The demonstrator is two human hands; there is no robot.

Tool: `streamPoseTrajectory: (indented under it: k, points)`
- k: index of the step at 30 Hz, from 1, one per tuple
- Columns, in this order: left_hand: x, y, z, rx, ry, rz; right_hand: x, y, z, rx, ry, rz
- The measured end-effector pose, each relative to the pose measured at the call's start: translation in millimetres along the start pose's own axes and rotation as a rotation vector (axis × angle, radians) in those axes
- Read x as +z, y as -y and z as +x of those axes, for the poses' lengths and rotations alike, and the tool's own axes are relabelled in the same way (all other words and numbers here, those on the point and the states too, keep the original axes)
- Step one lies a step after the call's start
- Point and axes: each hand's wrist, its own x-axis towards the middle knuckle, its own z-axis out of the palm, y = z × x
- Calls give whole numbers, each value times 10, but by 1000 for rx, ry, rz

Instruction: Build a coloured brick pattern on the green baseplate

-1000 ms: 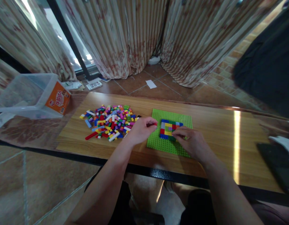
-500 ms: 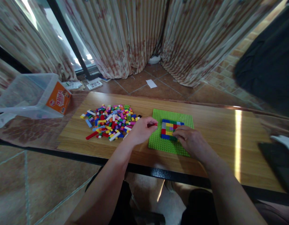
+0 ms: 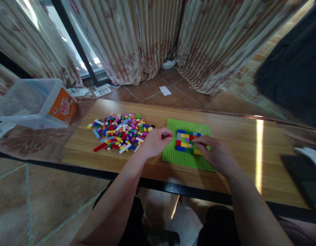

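A green studded baseplate (image 3: 170, 157) lies on the wooden table, bearing a flat square of coloured toy bricks (image 3: 182, 149) in blue, red, yellow, green and grey. My right hand (image 3: 215, 152) is over the right side of this square, thumb and forefinger drawn together at the bricks. Whatever sits between those fingertips is too small to make out. Above the baseplate's left edge, my left hand (image 3: 156, 141) is closed in a pinch, with a small red brick (image 3: 170, 136) just showing at its fingertips. Part of the brick square is hidden under my right hand.
A heap of loose coloured bricks (image 3: 122, 131) spreads over the table left of my left hand. Farther left stands a clear plastic box (image 3: 42, 109) with an orange label. A dark flat object (image 3: 299, 174) lies at the table's right end. Curtains (image 3: 137, 44) hang behind.
My right hand has shifted slightly right and up, uncovering more of the brick square, including yellow at its lower right. My left hand keeps its pinch in nearly the same place.
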Motion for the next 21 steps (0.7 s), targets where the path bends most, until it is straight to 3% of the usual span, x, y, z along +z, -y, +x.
streamPoseTrajectory:
  k: [4, 10, 21]
  points:
    - [5, 10, 6, 1, -4, -4, 29, 11, 14, 146, -100, -36]
    - [17, 13, 7, -20, -2, -51, 122, 4, 55, 315, -40, -40]
    - [15, 16, 0, -10, -6, -39, 104, -79, 40, 246, 13, 9]
